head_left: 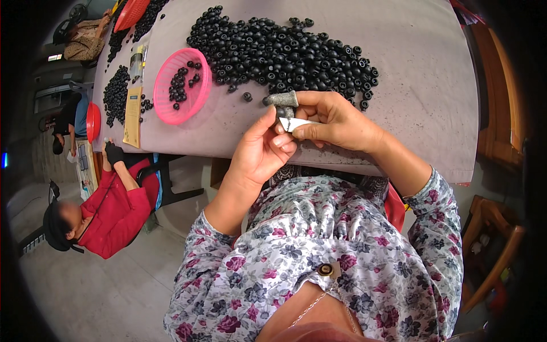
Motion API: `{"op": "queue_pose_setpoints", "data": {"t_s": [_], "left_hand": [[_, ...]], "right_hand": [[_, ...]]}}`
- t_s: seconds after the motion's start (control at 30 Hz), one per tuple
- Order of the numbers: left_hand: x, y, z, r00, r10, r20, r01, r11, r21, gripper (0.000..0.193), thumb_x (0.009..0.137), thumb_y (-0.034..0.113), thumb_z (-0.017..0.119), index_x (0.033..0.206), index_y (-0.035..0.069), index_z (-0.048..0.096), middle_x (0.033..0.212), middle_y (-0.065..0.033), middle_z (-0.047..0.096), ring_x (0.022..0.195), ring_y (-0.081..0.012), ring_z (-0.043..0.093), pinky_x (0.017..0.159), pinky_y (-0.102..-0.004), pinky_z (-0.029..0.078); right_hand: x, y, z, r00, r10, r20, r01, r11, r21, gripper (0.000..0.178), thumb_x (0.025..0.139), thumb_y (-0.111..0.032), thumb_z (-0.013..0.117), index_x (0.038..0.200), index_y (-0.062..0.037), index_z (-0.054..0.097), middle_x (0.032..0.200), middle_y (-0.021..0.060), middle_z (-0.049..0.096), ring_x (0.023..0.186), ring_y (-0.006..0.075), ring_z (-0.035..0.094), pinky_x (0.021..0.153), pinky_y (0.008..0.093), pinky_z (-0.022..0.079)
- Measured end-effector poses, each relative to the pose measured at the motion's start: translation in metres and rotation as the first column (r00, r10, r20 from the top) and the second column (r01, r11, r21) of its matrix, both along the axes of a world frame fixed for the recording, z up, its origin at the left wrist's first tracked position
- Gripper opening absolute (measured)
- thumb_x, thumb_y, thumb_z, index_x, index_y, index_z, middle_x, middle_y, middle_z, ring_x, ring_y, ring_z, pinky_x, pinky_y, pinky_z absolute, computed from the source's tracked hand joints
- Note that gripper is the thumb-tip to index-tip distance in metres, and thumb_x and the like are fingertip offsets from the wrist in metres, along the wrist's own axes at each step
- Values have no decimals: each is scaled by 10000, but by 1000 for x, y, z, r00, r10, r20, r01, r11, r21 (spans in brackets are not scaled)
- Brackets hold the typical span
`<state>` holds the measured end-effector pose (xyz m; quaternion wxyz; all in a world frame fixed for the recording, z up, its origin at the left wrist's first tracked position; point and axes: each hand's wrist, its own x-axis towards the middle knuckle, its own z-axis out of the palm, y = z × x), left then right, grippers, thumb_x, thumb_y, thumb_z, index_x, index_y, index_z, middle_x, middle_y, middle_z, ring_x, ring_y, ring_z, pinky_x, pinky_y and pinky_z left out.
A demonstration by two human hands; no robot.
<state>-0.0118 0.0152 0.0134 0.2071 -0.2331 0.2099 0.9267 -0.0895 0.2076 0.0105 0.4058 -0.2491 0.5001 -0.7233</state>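
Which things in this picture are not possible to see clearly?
- Head view: the small part between left hand and right hand is covered by fingers.
- White blade: its handle is hidden inside the right grip.
- Black parts: holes and details too small.
- Red basket: cut by the top edge.

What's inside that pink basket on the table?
The pink basket holds a small scatter of black round parts, with bare mesh around them. Anything beneath those pieces is covered.

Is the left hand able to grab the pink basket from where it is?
Probably yes. The pink basket sits on the table up and to the left of the left hand, with bare tabletop between them. But that hand is busy at the small white blade with the right hand.
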Motion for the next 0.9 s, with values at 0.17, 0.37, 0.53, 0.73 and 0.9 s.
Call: {"op": "queue_pose_setpoints", "data": {"t_s": [0.17, 0.37, 0.53, 0.73, 0.9], "left_hand": [[2, -3, 2, 999, -40, -33, 40, 999, -2, 190, 980, 275, 628, 966, 86, 612, 751, 15, 565, 620, -89, 514, 602, -258, 427], [3, -5, -5, 999, -38, -39, 37, 999, -9, 181, 977, 259, 629, 1008, 81, 608, 758, 14, 563, 622, -91, 515, 609, -258, 429], [2, -3, -3, 999, -22, -34, 22, 1000, -17, 178, 975, 248, 628, 1016, 75, 611, 755, 11, 562, 623, -92, 514, 604, -260, 429], [3, -4, -3, 998, -29, -49, 29, 999, 14, 177, 978, 243, 623, 1016, 71, 608, 760, 11, 559, 626, -93, 511, 604, -261, 428], [4, -2, -1, 999, -21, -47, 23, 999, 35, 201, 978, 246, 621, 1033, 54, 608, 760, 9, 553, 630, -93, 510, 606, -260, 426]], "right_hand": [[-2, 1, -4, 999, -5, 54, 7, 999, -38, 374, 915, -96, 680, 1266, -6, 588, 766, -8, 633, 533, 31, 499, 458, 189, 370], [-1, 1, 0, 999, 3, 52, -2, 1000, -17, 299, 921, -109, 674, 1196, -9, 614, 761, -6, 639, 528, 30, 503, 449, 186, 362], [-2, 1, -4, 999, 13, 50, -12, 1000, -25, 238, 926, -127, 675, 1131, -16, 626, 769, -6, 646, 534, 25, 494, 456, 179, 355], [-1, 1, -2, 998, 22, 61, -20, 999, -39, 268, 922, -133, 678, 1155, -12, 626, 790, -3, 660, 541, 27, 492, 466, 172, 354], [-2, 1, -3, 997, 15, 73, -13, 999, -38, 311, 918, -120, 676, 1203, -6, 624, 794, 1, 662, 544, 32, 508, 463, 174, 364]]}}
